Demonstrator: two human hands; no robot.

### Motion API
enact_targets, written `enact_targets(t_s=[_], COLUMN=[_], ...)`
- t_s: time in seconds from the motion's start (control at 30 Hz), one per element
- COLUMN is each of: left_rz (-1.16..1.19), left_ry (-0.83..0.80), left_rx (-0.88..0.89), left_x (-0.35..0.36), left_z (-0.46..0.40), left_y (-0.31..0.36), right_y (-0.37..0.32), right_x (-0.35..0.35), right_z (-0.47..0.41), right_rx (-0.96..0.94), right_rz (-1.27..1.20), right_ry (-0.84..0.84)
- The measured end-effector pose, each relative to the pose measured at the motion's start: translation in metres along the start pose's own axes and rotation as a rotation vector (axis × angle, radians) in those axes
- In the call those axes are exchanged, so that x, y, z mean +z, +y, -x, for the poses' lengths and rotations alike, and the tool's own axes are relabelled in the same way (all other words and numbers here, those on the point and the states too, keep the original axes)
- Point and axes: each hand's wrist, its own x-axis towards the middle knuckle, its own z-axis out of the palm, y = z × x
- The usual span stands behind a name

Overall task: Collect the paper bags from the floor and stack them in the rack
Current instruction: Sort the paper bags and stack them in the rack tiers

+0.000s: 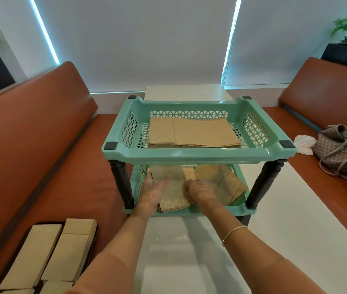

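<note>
No brand, label or writing reads anywhere from the head view: the brown paper is plain. Both hands are in the lower tier of the green rack, which stands on a white table. The left hand lies flat, fingers straight, pressing on the paper bags in that lower basket, its fingertips reaching over their top face. The right hand sits just beside it on the same pile; its fingers curl down at the bags' edge, but I cannot tell whether they pinch the paper or only rest on it. More bags lie askew to the right of the hands, in the same tier. Up in the top basket a neat stack of folded bags lies flat in the middle. Down at the left, on the orange bench, more flat brown bags lie in a dark tray. On the right bench sits a patterned handbag.
</note>
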Motion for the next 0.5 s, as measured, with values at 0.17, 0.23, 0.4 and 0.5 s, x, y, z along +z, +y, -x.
enact_targets(t_s=[0.17, 0.23, 0.4, 0.5], left_rz=[0.0, 0.008, 0.034, 0.04], left_ry=[-0.035, -0.026, -0.03, -0.033], left_rx=[0.016, 0.025, 0.013, 0.017], left_x=[-0.001, -0.001, -0.001, -0.001], left_z=[0.0, -0.001, -0.004, -0.003], left_y=[-0.001, -0.002, -0.003, -0.004], right_y=[0.004, 0.004, 0.008, 0.013], right_x=[-0.003, -0.014, -0.04, -0.043], right_z=[-0.011, -0.014, -0.027, -0.033], right_rx=[-0.133, -0.183, -0.191, -0.184], right_rz=[0.163, 0.324, 0.87, 0.947], right_ry=[0.03, 0.11, 0.255, 0.273])
